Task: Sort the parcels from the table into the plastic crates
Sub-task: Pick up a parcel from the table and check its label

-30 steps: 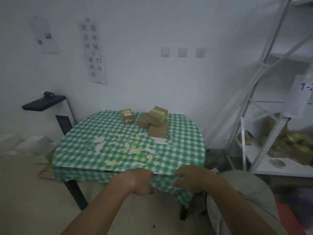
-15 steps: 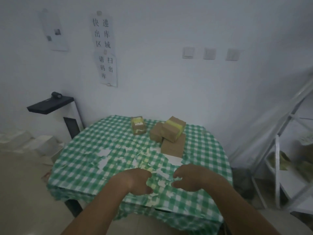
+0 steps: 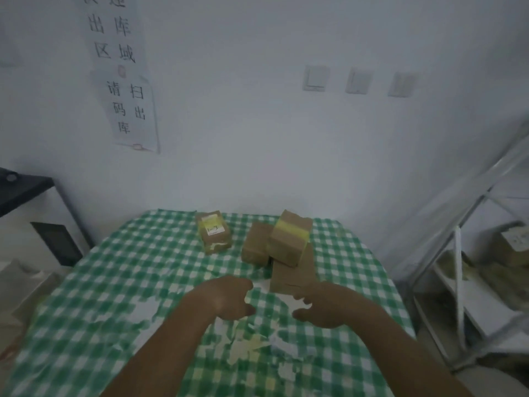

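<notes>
Left hand and right hand loosely curled, both empty, over green-checked tablecloth table. Far left: small brown cardboard parcel with white label reading "1-3". Right: brown stacked parcels, top one yellow-taped. Probably light, rigid; grip opposite side faces. Crates not visible.

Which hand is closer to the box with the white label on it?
Left. The left hand is below the labelled box, with bare tablecloth between. The right hand is farther, off to its lower right, by the flat box.
</notes>
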